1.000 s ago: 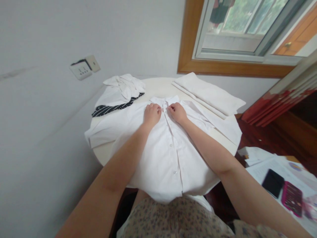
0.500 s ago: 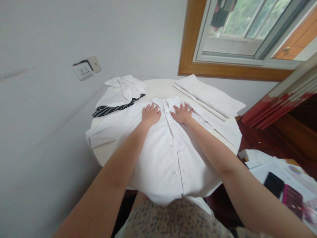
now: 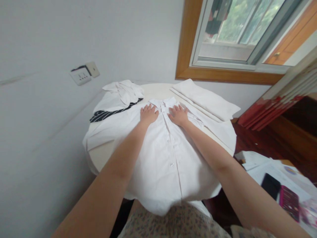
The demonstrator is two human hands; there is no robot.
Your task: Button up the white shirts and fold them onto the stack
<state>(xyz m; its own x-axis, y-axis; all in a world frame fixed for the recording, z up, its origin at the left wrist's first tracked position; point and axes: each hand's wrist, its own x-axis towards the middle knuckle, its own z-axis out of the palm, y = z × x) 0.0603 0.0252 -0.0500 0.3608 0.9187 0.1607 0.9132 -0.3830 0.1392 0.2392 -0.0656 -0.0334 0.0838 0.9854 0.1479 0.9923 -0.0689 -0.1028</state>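
A white button-up shirt (image 3: 168, 162) lies spread face up over a small round table (image 3: 158, 90), its hem hanging off the near edge. My left hand (image 3: 148, 114) rests flat on the shirt's chest, just left of the button line, fingers stretched out. My right hand (image 3: 178, 115) lies flat just right of the button line, fingers spread. Both hands sit right below the collar (image 3: 163, 101) and hold nothing.
A crumpled white garment (image 3: 122, 92) with a black striped band (image 3: 111, 113) lies at the table's back left. Folded white cloth (image 3: 205, 99) sits at the back right. A wall socket (image 3: 80, 76), a window (image 3: 230, 33), and a side surface with papers, a black phone (image 3: 270, 185) and a pink case (image 3: 288, 201) are nearby.
My two hands let go of the pinch at the top of the button line and opened flat on the shirt's chest. The view has shifted slightly.
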